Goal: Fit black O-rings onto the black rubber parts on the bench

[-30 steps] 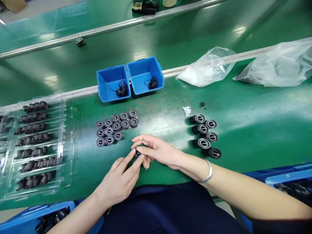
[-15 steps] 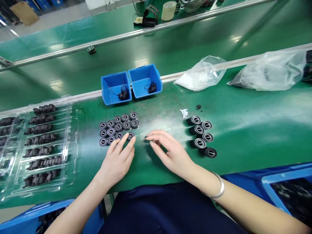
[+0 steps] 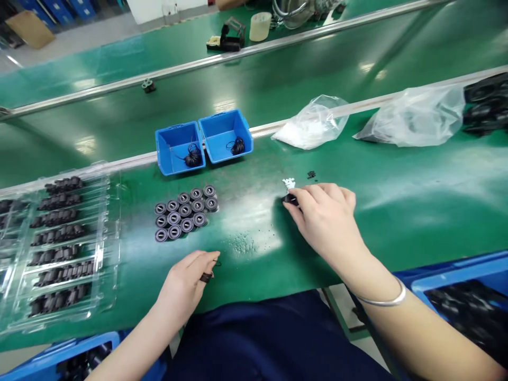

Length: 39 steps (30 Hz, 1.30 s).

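Note:
My left hand (image 3: 186, 283) is low over the table's near side, fingers closed on thin black rubber rings (image 3: 206, 277); one loop sticks out past the fingertips. To the right, my right hand (image 3: 327, 217) grips a black cylinder (image 3: 291, 199) between thumb and fingers, and hides any others beneath it. Just behind it lie a small heap of white bits (image 3: 289, 182) and a few tiny black pieces (image 3: 311, 174). Several black cylinders (image 3: 173, 218) with slotted tops stand in rows beyond my left hand.
Two blue bins (image 3: 159, 153) with black ring bundles sit at the back. Clear plastic trays (image 3: 113, 254) of black parts are at left. Plastic bags (image 3: 317, 119) lie along the back rail. Droplet-like specks (image 3: 243, 243) dot the green table (image 3: 254, 280). Blue crates (image 3: 426, 283) stand below the edge.
My left hand has drawn back from the cylinder rows and now shows black rings in its fingers. My right hand has moved right and closed on a cylinder there.

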{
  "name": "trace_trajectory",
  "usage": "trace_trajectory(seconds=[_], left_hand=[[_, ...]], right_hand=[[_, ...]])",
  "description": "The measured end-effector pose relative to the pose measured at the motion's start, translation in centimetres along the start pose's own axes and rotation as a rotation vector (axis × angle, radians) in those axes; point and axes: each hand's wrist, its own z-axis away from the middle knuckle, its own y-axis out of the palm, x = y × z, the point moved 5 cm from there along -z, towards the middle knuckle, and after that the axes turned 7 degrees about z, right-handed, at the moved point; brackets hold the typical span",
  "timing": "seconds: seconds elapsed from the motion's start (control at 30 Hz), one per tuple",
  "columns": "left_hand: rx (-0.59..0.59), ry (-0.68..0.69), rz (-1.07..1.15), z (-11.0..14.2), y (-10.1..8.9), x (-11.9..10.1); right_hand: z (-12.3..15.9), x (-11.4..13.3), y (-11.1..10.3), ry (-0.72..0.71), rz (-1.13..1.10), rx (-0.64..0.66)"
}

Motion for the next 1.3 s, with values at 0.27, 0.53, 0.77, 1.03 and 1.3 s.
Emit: trace_trajectory(seconds=[0.27,0.53,0.77,1.03,1.3], left_hand=[[-0.071,-0.245,0.224,-1.5,0.5,0.0],[-0.091,-0.207,0.282,-2.1,0.5,-0.5],[-0.101,-0.167,0.281,-1.8,0.6,0.2],[-0.089,0.129,-0.088,-2.2,1.3,-0.7],[-0.024,0.296,-0.268,-2.8,1.9,-1.3]], right_hand=[[-0.2,6.7,-2.3,-0.215,-0.449,0.018],[0.2,9.0,-2.3,-0.210,-1.281,0.316],[-0.6,6.3,0.4,0.076,-1.273,0.351],[-0.7,5.8,2.1,0.201,-1.273,0.352],[-1.2,6.1,2.4,0.161,-1.233,0.361]])
